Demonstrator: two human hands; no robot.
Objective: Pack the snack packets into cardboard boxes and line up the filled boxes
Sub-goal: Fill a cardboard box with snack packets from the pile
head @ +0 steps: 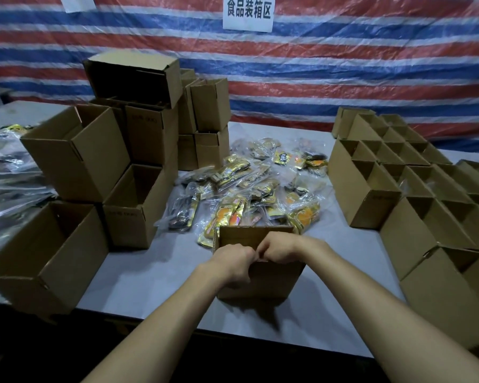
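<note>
A small cardboard box [271, 280] stands on the grey table [150, 277] right in front of me. My left hand [233, 262] and my right hand [281, 248] both press on its top near edge, fingers curled over the flaps where they meet. What is inside the box is hidden by my hands. Behind it lies a loose pile of snack packets [260, 189] in gold, orange and clear wrappers. On the right, several cardboard boxes [415, 189] stand in lined-up rows with their tops open.
A stack of empty open boxes [116, 161] stands at the left, some tipped on their sides. More bagged packets [9, 172] lie at the far left. A striped tarp [343, 64] with a white sign [248, 12] hangs behind the table.
</note>
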